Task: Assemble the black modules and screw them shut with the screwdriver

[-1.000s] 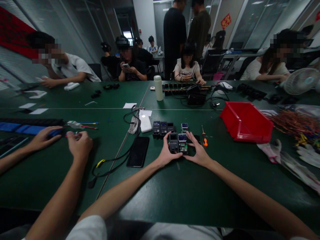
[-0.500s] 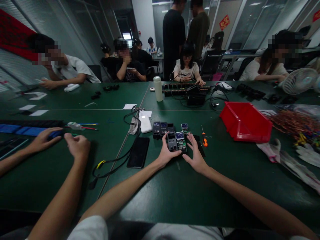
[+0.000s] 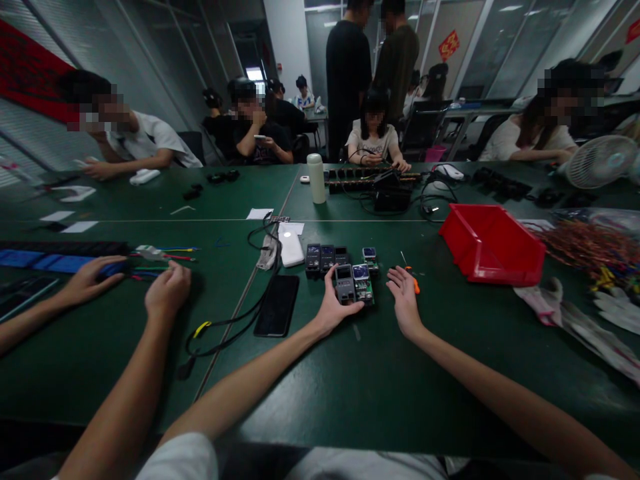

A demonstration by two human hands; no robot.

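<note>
Two hands apart | left hand (image 3: 334,308) clasps grey module (image 3: 345,283) | right hand (image 3: 404,301) open, fingertips at orange screwdriver (image 3: 415,286)

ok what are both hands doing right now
left hand: gripping the small dark grey screen module
right hand: open, fingertips by the small orange-handled screwdriver

Dim room, wide-angle edge distortion, soft focus

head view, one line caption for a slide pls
Left hand holds a small grey screened module on the green table; open right hand rests beside an orange-handled screwdriver.
</note>
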